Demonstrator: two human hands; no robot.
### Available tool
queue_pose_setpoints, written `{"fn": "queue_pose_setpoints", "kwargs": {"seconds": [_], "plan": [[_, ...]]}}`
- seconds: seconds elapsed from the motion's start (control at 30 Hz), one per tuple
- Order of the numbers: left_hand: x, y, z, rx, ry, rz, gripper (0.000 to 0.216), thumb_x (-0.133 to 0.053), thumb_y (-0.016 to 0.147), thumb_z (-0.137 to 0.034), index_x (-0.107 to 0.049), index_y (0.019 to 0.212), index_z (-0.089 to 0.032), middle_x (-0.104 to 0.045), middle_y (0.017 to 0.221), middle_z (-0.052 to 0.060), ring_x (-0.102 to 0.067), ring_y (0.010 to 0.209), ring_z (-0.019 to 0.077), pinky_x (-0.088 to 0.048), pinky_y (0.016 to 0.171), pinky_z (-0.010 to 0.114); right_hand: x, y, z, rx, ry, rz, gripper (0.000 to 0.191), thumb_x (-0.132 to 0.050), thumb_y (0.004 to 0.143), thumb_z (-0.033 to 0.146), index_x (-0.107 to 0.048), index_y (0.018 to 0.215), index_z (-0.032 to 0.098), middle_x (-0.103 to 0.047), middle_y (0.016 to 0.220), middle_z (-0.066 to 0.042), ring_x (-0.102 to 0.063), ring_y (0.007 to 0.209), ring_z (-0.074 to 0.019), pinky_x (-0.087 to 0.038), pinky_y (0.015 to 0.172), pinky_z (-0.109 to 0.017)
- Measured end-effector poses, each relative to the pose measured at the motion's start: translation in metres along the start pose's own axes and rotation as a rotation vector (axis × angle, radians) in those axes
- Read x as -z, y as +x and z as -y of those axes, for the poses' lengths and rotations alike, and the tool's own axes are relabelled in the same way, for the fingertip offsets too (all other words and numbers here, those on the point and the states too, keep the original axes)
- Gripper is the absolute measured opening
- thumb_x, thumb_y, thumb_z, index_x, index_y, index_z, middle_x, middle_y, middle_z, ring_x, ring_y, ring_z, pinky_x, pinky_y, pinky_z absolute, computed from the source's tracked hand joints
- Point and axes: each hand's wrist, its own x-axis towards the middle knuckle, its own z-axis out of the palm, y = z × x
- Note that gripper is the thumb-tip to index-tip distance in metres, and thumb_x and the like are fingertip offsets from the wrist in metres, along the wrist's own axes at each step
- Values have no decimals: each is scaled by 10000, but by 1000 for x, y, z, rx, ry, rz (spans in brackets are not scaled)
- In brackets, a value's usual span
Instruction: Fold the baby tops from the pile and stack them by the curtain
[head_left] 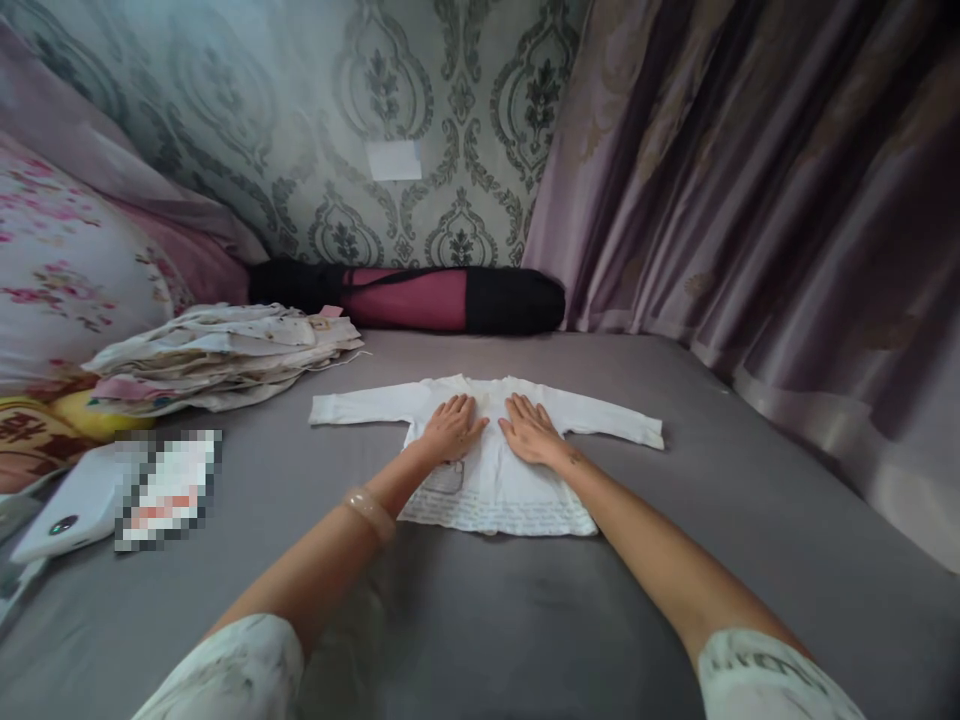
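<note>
A small white long-sleeved shirt (495,500) lies spread on the grey bed sheet (480,610), its collar away from me and both sleeves stretched out to the sides. Lines of print run along its hem, and a grey pocket-like print shows on its left half. My left hand (452,430) rests flat on the left chest of the shirt, fingers out, with a bangle (371,515) on the forearm. On the right chest my right hand (531,430) lies flat too, fingers extended. Neither hand grips the cloth; both cover part of the front.
At the left lies a pile of light-coloured clothes (225,350), beside a floral pillow (67,260) and a yellow item (105,412). A white phone-like device (82,505) is nearer me. A black and maroon long bag (409,300) lies along the wall; purple curtains (675,180) hang right.
</note>
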Motion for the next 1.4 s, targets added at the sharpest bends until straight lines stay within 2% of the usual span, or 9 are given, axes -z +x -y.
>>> {"fn": "queue_pose_setpoints", "kwargs": {"seconds": [0.13,0.27,0.57,0.67,0.8,0.93,1.07,1.23,1.4], "plan": [[-3,24,28,51,84,-71,533,-323,969,-454,-425,1361,-108,-425,1442,211,-337,1372,323,-248,1104,505,2,29,-7,-77,-17,5,671,-155,981,491,-225,1513,88,-165,1586,-151,-120,1461,-277,-61,1165,-496],[-5,35,46,119,131,-44,588,-251,970,-506,-359,1444,-175,-365,1506,169,-265,1410,347,-178,1107,582,-1,43,-14,-111,-46,-76,643,-160,984,490,-239,1514,135,-187,1587,-125,-145,1453,-271,-67,1157,-516],[-7,35,48,187,135,36,640,-174,961,-535,-259,1508,-213,-276,1558,135,-186,1443,342,-163,1096,628,-3,41,-14,-117,45,-70,622,-196,985,495,-232,1518,177,-172,1594,-96,-107,1461,-254,-33,1158,-520],[-4,39,51,174,124,86,661,-164,956,-547,-239,1513,-199,-251,1562,163,-186,1440,362,-193,1069,655,11,39,-23,-88,184,-64,594,-205,990,474,-256,1511,193,-182,1593,-83,-125,1462,-236,-90,1162,-497],[6,44,50,153,131,100,643,-223,952,-541,-330,1468,-173,-270,1547,197,-177,1441,370,-194,1069,651,38,15,-68,-160,220,-255,492,-275,993,321,-400,1436,145,-386,1506,-104,-332,1382,-169,-231,1136,-336],[16,53,30,60,126,-37,515,-294,965,-410,-411,1393,-148,-368,1500,185,-277,1411,317,-198,1105,579,61,-36,-130,-438,158,-253,384,-416,949,209,-549,1297,116,-577,1310,-134,-527,1205,-181,-376,1024,-305],[13,69,-8,-189,-4,-17,427,-392,938,-328,-491,1322,-170,-506,1398,141,-451,1304,257,-336,1076,457,72,-75,-165,-591,147,-197,328,-551,929,384,-623,1153,156,-641,1155,-92,-619,1013,-202,-486,893,-390],[-2,90,-53,-398,-87,57,422,-436,919,-310,-516,1300,-147,-534,1375,131,-477,1289,216,-360,1082,346,72,-80,-177,-628,151,-179,286,-620,852,315,-690,1064,136,-703,944,-92,-646,863,-187,-484,777,-294],[-8,101,-73,-388,-81,178,483,-420,928,-410,-502,1313,-129,-479,1426,153,-421,1337,236,-325,1105,336,70,-73,-195,-669,413,-197,101,-683,745,257,-694,776,160,-664,703,-23,-603,689,-153,-468,655,-253]]}}
